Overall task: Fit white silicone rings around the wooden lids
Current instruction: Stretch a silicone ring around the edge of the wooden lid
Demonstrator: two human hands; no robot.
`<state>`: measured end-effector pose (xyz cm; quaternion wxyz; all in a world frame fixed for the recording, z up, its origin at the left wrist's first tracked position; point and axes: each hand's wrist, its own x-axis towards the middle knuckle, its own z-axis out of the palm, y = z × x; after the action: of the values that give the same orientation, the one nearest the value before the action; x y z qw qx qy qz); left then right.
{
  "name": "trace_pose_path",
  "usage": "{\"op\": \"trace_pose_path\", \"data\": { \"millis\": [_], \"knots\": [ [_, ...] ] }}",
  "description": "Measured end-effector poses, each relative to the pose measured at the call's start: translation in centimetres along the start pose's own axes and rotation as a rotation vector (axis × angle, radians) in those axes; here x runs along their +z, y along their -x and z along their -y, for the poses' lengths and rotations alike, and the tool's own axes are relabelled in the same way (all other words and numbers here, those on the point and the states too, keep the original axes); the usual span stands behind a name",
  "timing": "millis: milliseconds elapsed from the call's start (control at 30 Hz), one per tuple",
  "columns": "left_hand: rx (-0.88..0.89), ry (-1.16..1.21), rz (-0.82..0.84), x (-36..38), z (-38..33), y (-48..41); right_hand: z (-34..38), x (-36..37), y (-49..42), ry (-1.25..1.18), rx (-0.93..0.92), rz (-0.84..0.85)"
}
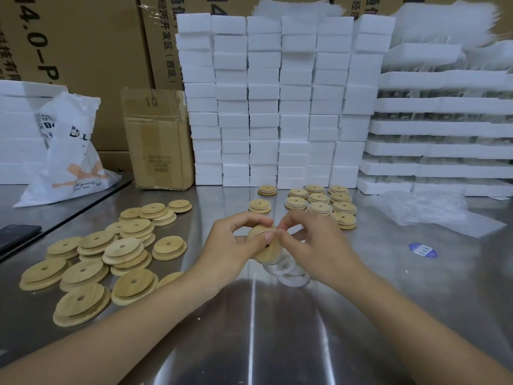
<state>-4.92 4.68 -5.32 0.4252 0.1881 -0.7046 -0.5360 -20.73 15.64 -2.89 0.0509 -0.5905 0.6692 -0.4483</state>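
Steel table (416, 301) — wooden lids (91, 262), foam blocks (277, 107)

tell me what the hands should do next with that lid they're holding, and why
Probably work the ring on around the lid's edge. Both the left hand and right hand pinch its top rim, spare rings lie just below, and whether a ring is seated yet is hidden by the fingers.

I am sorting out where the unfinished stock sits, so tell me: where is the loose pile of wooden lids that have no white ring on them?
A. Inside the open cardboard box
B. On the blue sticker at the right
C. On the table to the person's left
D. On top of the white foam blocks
C: the bare wooden lids lie heaped on the metal table left of the left hand, while the neat ringed lids sit farther back.
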Motion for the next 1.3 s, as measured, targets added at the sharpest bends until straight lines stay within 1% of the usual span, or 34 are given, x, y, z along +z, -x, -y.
{"op": "trace_pose_path", "data": {
  "millis": [167, 333, 433, 533, 800, 900, 1033, 1200, 1300],
  "knots": [
    [0.006, 0.013, 0.041, 0.0, -0.7, -0.5, 0.2, -0.5, -0.5, -0.103, 0.049, -0.02],
    [-0.01, 0.02, 0.069, -0.3, -1.3, -0.8, 0.2, -1.1, -0.7, -0.223, 0.122, 0.02],
    [-0.006, 0.013, 0.088, -0.4, -1.7, -1.0, 0.3, -1.3, -0.7, -0.268, 0.134, 0.02],
    [-0.011, 0.017, 0.09, -0.5, -2.1, -1.1, 0.4, -1.4, -0.7, -0.3, 0.118, 0.025],
    [-0.155, 0.143, 0.075, -1.2, -2.0, -0.7, 0.3, -0.6, -0.5, -0.378, 0.0, 0.063],
    [-0.201, 0.167, 0.068, -1.0, -2.1, -0.7, 0.1, -0.5, -0.3, -0.337, -0.047, 0.065],
    [-0.228, 0.13, 0.049, -0.8, -2.1, -0.7, -0.3, -0.4, -0.2, -0.186, -0.104, 0.079],
    [-0.264, 0.124, 0.052, -0.7, -2.2, -0.7, -0.6, -0.2, -0.4, -0.128, -0.175, 0.078],
    [-0.288, 0.113, 0.052, -0.9, -2.5, -0.7, -0.8, -0.1, -0.6, -0.04, -0.231, 0.07]
  ]
}}
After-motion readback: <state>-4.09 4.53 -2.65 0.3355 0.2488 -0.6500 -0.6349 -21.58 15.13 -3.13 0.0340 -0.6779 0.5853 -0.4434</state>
